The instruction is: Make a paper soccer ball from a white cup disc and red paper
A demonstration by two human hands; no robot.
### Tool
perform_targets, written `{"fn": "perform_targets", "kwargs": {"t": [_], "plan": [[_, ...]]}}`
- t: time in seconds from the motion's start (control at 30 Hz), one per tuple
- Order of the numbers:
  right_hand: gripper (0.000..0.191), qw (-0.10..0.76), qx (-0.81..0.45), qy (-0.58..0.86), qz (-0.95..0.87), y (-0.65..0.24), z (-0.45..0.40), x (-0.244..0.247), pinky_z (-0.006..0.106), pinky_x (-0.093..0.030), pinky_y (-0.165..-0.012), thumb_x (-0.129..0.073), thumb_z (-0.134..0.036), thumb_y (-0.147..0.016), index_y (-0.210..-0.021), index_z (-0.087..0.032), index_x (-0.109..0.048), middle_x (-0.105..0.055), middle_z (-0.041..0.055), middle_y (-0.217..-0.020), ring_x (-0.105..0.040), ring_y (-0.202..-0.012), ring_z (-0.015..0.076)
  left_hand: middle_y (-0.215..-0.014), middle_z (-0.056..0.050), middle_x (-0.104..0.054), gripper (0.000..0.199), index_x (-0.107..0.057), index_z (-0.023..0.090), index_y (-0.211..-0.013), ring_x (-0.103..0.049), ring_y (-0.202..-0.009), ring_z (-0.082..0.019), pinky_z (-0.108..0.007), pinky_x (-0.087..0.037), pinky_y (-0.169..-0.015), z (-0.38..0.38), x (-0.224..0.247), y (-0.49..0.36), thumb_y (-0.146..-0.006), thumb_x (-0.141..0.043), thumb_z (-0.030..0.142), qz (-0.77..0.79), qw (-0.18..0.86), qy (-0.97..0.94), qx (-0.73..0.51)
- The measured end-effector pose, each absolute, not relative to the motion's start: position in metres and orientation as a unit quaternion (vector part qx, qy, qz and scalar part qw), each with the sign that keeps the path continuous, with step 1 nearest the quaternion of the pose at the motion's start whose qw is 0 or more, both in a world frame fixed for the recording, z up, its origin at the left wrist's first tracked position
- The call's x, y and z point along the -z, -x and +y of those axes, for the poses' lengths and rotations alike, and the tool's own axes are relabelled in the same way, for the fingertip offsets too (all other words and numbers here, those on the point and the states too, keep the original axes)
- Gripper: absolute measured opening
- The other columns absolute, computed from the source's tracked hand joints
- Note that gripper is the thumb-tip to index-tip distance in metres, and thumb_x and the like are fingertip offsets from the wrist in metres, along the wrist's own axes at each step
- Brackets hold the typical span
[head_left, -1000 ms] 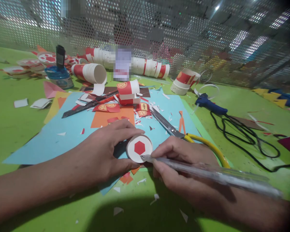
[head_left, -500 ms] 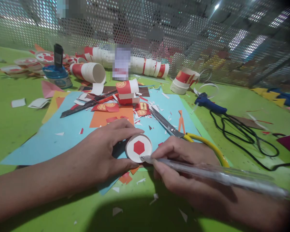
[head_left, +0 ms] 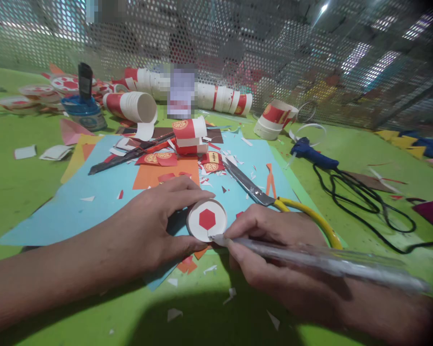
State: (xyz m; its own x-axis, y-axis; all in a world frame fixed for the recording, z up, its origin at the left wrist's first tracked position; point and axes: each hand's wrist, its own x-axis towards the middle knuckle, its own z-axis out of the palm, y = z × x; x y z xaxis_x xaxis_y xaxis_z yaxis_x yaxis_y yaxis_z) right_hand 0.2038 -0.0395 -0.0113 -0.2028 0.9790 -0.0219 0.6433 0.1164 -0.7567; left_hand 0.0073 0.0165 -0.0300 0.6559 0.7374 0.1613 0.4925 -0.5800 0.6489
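A round white paper cup base (head_left: 216, 214) faces me, with a red hexagon (head_left: 207, 219) at its middle. My left hand (head_left: 166, 216) grips its rim between thumb and fingers. My right hand (head_left: 267, 245) holds a clear-barrelled pen (head_left: 310, 257), its tip on the white face just below the hexagon, where a short thin line runs down. Yellow-handled scissors (head_left: 250, 185) lie open-bladed or shut, I cannot tell, beyond my right hand. Red and white cut cup pieces (head_left: 189, 129) sit on blue paper (head_left: 68, 206) past the left hand.
Paper scraps litter the green table (head_left: 104, 312). At the back lie stacked paper cups (head_left: 130, 108), a blue tape dispenser or jar (head_left: 84, 113) and a phone-like blurred block (head_left: 181, 93). To the right are a blue glue gun (head_left: 315, 154) and its black cord (head_left: 357, 202). A perforated metal screen (head_left: 216, 43) stands behind.
The pen tip has moved slightly down toward the rim, and a thin line now shows below the hexagon. My left hand keeps its grip on the cup base.
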Motion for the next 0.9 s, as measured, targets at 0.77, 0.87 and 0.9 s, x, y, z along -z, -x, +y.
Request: {"fn": "perform_targets", "kwargs": {"t": [0.77, 0.87, 0.9], "plan": [[0.009, 0.281, -0.308, 0.566, -0.711, -0.2051, -0.0404, 0.0146, 0.015, -0.037, -0.036, -0.061, -0.018, -0.070, -0.068, -0.024, -0.067, -0.063, -0.0072, -0.049, -0.053, -0.040, 0.0073, -0.098, -0.002, -0.066, 0.020, -0.069, 0.026, -0.094, -0.061, -0.088, -0.022, -0.028, -0.049, -0.066, 0.0158, 0.0306, -0.0058, -0.079, -0.066, 0.039, 0.352, 0.232, -0.879, -0.221], [0.009, 0.266, -0.309, 0.572, -0.711, -0.2053, -0.0401, 0.0129, 0.015, -0.037, -0.037, -0.061, -0.018, -0.070, -0.067, -0.024, -0.067, -0.062, -0.0071, -0.049, -0.053, -0.041, 0.0071, -0.099, -0.002, -0.066, 0.019, -0.069, 0.026, -0.093, -0.061, -0.088, -0.021, -0.028, -0.049, -0.067, 0.0154, 0.0303, -0.0060, -0.080, -0.065, 0.039, 0.350, 0.231, -0.880, -0.223], [0.009, 0.264, -0.314, 0.574, -0.709, -0.2051, -0.0399, 0.0124, 0.015, -0.037, -0.037, -0.060, -0.017, -0.070, -0.067, -0.023, -0.067, -0.062, -0.0071, -0.049, -0.052, -0.041, 0.0070, -0.099, -0.002, -0.066, 0.019, -0.069, 0.025, -0.093, -0.061, -0.089, -0.021, -0.027, -0.049, -0.068, 0.0153, 0.0301, -0.0062, -0.080, -0.065, 0.038, 0.350, 0.231, -0.880, -0.222]]}}
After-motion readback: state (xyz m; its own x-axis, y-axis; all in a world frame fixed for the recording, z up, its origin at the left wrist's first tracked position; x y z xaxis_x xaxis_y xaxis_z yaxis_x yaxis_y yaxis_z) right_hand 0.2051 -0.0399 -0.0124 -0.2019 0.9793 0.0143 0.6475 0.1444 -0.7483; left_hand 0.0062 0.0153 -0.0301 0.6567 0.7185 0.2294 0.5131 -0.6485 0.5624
